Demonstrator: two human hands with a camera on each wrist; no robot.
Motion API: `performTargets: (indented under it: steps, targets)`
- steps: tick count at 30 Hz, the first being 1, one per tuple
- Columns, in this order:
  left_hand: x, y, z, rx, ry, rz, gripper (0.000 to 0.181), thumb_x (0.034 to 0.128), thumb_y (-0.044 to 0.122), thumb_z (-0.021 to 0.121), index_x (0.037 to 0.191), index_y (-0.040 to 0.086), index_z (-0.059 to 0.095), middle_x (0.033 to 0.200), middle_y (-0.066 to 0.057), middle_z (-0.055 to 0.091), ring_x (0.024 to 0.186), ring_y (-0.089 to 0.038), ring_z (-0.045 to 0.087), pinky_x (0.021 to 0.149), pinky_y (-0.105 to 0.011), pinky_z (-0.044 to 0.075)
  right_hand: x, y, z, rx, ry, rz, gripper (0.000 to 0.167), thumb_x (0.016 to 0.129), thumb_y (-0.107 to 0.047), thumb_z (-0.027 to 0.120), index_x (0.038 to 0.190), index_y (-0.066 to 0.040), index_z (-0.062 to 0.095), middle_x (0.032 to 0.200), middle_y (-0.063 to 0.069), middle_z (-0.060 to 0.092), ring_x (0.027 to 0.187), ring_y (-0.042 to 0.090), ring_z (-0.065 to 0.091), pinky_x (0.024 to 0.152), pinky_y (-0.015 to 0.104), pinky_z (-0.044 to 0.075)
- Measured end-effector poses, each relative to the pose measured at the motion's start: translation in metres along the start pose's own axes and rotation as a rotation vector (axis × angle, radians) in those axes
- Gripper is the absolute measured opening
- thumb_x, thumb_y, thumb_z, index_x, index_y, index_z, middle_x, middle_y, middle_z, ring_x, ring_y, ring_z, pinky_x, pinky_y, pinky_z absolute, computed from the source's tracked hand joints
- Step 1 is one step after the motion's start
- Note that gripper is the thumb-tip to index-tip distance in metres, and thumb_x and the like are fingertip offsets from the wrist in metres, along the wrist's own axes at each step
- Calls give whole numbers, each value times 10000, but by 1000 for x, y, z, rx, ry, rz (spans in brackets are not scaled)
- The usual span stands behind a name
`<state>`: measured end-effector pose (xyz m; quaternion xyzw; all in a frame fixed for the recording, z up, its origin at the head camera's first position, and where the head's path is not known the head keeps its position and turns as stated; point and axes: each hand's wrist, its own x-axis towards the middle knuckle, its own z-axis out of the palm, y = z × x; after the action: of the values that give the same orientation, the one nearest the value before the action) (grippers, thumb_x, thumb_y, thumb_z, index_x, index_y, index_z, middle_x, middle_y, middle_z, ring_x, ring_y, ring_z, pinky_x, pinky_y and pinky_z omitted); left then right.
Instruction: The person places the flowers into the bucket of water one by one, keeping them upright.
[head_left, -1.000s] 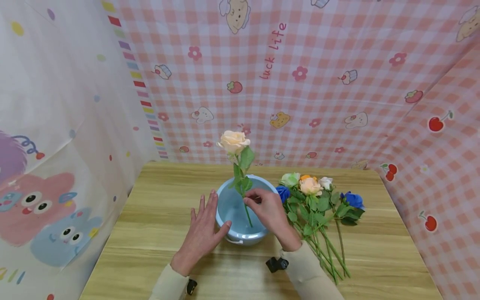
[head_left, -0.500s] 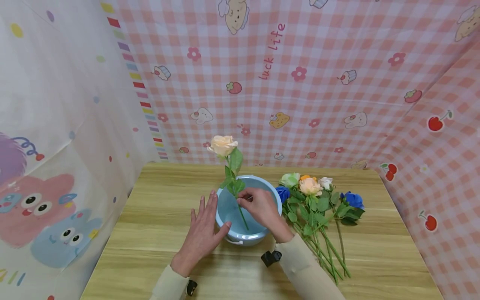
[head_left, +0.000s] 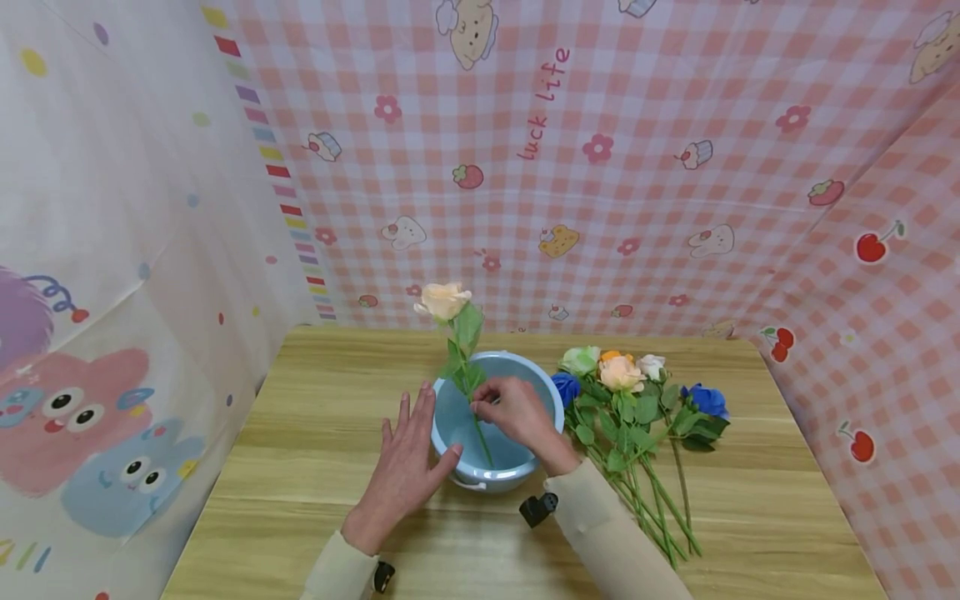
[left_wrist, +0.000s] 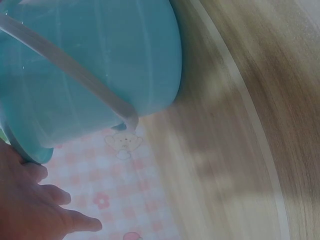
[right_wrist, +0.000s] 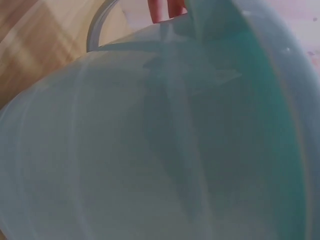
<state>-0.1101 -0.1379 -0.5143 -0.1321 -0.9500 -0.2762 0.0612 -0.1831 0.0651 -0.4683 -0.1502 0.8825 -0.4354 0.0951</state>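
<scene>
A light blue bucket [head_left: 498, 477] stands upright on the table, its pale handle [left_wrist: 75, 67] hanging down the side in the left wrist view. My left hand [head_left: 408, 454] rests against the bucket's left rim with fingers extended. Over the bucket, my right hand [head_left: 517, 412] pinches the green stem of a peach rose [head_left: 444, 301]. The rose leans left, and its lower stem reaches down inside the bucket. Whether the stem's tip touches the bottom I cannot tell. In the right wrist view the bucket wall [right_wrist: 125, 145] fills most of the picture and hides the right hand's grip.
Right of the bucket lie several roses: blue ones [head_left: 705, 400], a peach one [head_left: 621, 372], a green-white one [head_left: 581, 360], a white one [head_left: 652, 366] and an orange one partly hidden. Their stems point toward the near edge of the wooden table [head_left: 300, 467]. Patterned cloth [head_left: 637, 208] hangs behind.
My right hand has moved left and the rose with it. The blossom is lower and tilts further left, while the stem's end sits slightly deeper in the bucket. My left hand has stayed put.
</scene>
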Motion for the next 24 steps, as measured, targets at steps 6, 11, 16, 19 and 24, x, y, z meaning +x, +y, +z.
performTargets:
  steps: [6, 11, 16, 19, 24]
  targets:
    - [0, -1, 1, 8, 3, 5, 886, 992, 464, 593, 1647, 23, 192, 1728, -117, 139, 1549, -473, 136, 1122, -802, 193, 3, 4, 2, 2, -43, 25, 103, 953, -144, 741, 1008, -68, 784, 830, -23, 733, 721, 92, 687, 640, 273, 568]
    - [0, -2, 1, 11, 5, 12, 883, 998, 481, 570, 1646, 19, 188, 1728, -123, 134, 1546, -481, 134, 1116, -807, 192, 5, 3, 3, -9, -64, 38, 81, 943, -133, 750, 971, -70, 791, 795, -33, 728, 708, 90, 682, 633, 268, 558]
    - [0, -1, 1, 13, 6, 14, 882, 1002, 486, 565, 1643, 10, 192, 1721, -136, 151, 1544, -485, 142, 1123, -802, 188, 7, 5, 4, -10, -85, 48, 64, 923, -118, 762, 940, -65, 792, 768, -27, 724, 681, 96, 667, 607, 254, 533]
    - [0, -1, 1, 14, 8, 15, 879, 1010, 516, 532, 1640, 4, 197, 1718, -141, 159, 1541, -488, 150, 1126, -797, 187, 7, 5, 5, -1, -100, 55, 57, 917, -100, 764, 934, -53, 791, 762, -13, 727, 675, 101, 671, 613, 256, 544]
    - [0, -1, 0, 19, 3, 14, 885, 1013, 528, 518, 1643, 6, 183, 1713, -150, 160, 1545, -478, 139, 1135, -788, 181, 8, 5, 6, 7, -125, 74, 51, 918, -90, 765, 928, -47, 791, 754, -7, 730, 670, 104, 677, 631, 268, 563]
